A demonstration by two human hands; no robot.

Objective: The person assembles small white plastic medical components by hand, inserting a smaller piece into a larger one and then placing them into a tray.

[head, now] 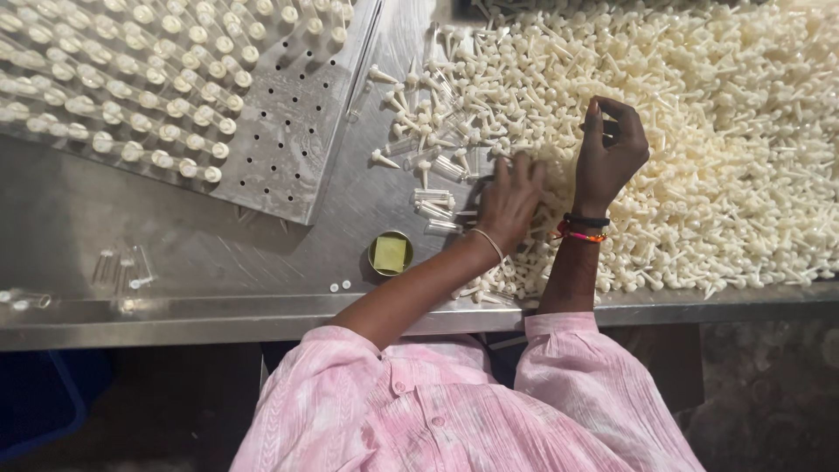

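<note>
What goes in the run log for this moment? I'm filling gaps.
left hand: on white caps | right hand: raised, curled | perforated tray: part-filled

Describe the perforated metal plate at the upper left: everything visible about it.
The perforated metal plate is a flat, grey, dull-shiny sheet drilled with rows of small round holes. It lies tilted on the steel worktable, its corner pointing toward the small round tin with a yellow pad. Most holes hold upright clear plastic tubes with cream caps; a patch near the right corner is unfilled. Neither hand touches it.
</note>
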